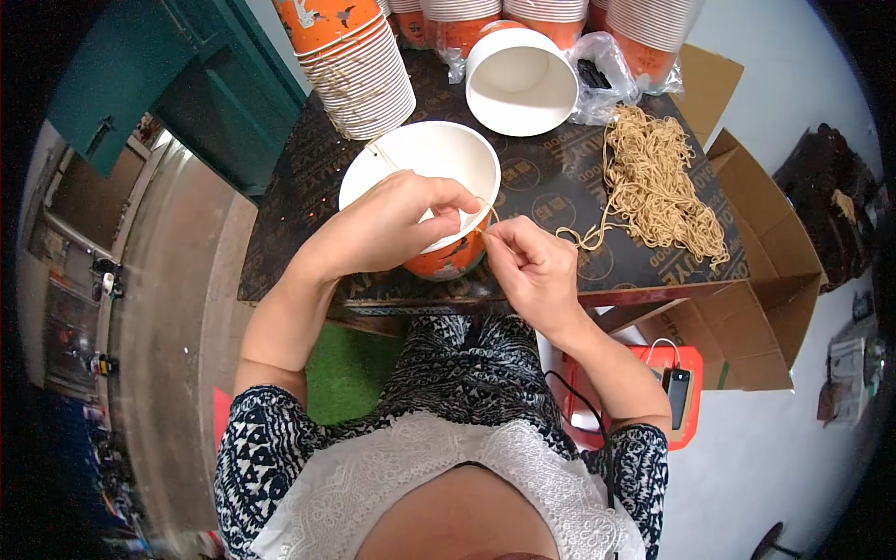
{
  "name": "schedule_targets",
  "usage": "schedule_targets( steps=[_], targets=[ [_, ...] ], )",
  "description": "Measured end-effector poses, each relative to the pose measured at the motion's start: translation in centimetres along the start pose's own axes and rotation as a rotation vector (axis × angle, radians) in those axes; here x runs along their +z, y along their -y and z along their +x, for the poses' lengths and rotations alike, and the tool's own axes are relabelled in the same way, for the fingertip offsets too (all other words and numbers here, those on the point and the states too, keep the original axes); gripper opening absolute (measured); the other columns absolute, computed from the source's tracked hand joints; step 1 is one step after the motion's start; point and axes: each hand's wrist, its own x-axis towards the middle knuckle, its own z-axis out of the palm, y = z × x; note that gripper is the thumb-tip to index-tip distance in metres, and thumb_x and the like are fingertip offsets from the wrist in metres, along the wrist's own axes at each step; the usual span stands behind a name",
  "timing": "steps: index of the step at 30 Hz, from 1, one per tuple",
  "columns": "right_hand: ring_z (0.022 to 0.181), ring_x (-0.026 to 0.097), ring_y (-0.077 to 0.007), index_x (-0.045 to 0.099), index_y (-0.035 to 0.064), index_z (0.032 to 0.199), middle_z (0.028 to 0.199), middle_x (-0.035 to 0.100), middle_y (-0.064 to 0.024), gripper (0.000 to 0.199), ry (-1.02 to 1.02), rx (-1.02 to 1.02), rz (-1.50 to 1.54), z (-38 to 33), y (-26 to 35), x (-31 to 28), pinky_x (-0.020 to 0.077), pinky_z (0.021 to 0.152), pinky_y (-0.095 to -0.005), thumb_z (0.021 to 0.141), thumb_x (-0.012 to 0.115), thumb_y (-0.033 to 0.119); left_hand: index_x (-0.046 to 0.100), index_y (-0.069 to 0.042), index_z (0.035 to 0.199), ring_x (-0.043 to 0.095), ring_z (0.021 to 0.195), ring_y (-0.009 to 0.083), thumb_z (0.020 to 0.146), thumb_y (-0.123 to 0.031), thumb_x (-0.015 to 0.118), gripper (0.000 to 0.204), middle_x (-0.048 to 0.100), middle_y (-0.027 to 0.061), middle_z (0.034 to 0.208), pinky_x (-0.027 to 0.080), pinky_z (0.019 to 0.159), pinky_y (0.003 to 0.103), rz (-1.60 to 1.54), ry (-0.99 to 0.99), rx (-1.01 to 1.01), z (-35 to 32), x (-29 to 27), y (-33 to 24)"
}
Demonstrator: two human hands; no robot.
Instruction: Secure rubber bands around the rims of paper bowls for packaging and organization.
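Observation:
A paper bucket (pixel 445 260), white inside and orange outside, stands upright at the table's near edge. Tan cord crosses its far-left rim, where two small dark dots show. My left hand (pixel 392 222) reaches over the opening, its fingers curled at the right rim around a bit of cord. Just outside that rim, my right hand (pixel 539 269) pinches the cord between thumb and forefinger. A loose length runs from near my right hand toward a heap of tan cord (pixel 658 182) on the right of the table. The fingertips partly hide the cord at the rim.
A tall stack of nested buckets (pixel 359 89) stands at the far left, with cord strands along its side. Behind the work, a white bucket (pixel 523 82) lies tipped toward me. Plastic-wrapped stacks (pixel 644 47) line the back. Cardboard boxes (pixel 747 317) sit right of the dark table (pixel 313 205).

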Motion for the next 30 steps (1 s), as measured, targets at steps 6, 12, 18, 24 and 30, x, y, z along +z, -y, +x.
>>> schedule_targets(
  steps=[6, 12, 18, 24, 30],
  targets=[
    [0.054, 0.062, -0.0249, 0.062, 0.0017, 0.081, 0.065, 0.061, -0.0125, 0.006, 0.024, 0.036, 0.015, 0.2, 0.2, 0.2, 0.0469, 0.051, -0.0333, 0.083, 0.067, 0.001, 0.069, 0.000, 0.107, 0.070, 0.081, 0.0239, 0.088, -0.008, 0.061, 0.022, 0.072, 0.0170, 0.088, 0.054, 0.076, 0.034, -0.068, 0.100, 0.089, 1.0, 0.3, 1.3],
    [0.055, 0.063, -0.0254, 0.062, 0.0018, 0.083, 0.066, 0.061, -0.0131, 0.005, 0.015, 0.020, 0.011, 0.2, 0.4, 0.3, 0.0475, 0.051, -0.0335, 0.083, 0.068, 0.001, 0.069, 0.001, 0.105, 0.068, 0.082, 0.0183, 0.090, -0.013, 0.059, 0.023, 0.072, 0.0145, 0.089, 0.052, 0.079, 0.032, -0.130, 0.196, 0.050, 1.1, 0.1, 1.9],
    [0.056, 0.064, -0.0277, 0.060, 0.0024, 0.080, 0.065, 0.061, -0.0136, 0.009, -0.012, -0.026, -0.017, 0.2, 0.0, 0.7, 0.0479, 0.051, -0.0354, 0.081, 0.067, -0.001, 0.069, 0.002, 0.101, 0.063, 0.081, 0.0131, 0.095, -0.018, 0.056, 0.024, 0.070, 0.0102, 0.086, 0.051, 0.077, 0.031, -0.244, 0.262, -0.041, 1.6, 0.0, 1.5],
    [0.057, 0.062, -0.0299, 0.056, 0.0040, 0.078, 0.065, 0.058, -0.0128, 0.013, -0.041, -0.170, -0.094, 0.1, 0.0, 1.1, 0.0481, 0.051, -0.0380, 0.079, 0.068, -0.001, 0.066, 0.002, 0.095, 0.057, 0.077, 0.0109, 0.094, -0.017, 0.058, 0.021, 0.067, 0.0071, 0.081, 0.049, 0.072, 0.030, -0.221, 0.298, -0.007, 1.8, -0.1, 2.0],
    [0.051, 0.059, -0.0210, 0.063, 0.0015, 0.084, 0.064, 0.058, -0.0103, 0.009, -0.045, -0.244, -0.121, 0.0, 0.2, 0.9, 0.0441, 0.047, -0.0316, 0.082, 0.070, -0.002, 0.063, 0.001, 0.091, 0.055, 0.076, 0.0092, 0.092, -0.014, 0.058, 0.017, 0.064, 0.0045, 0.079, 0.047, 0.070, 0.028, -0.291, 0.314, 0.000, 2.1, 0.3, 2.8]
  ],
)
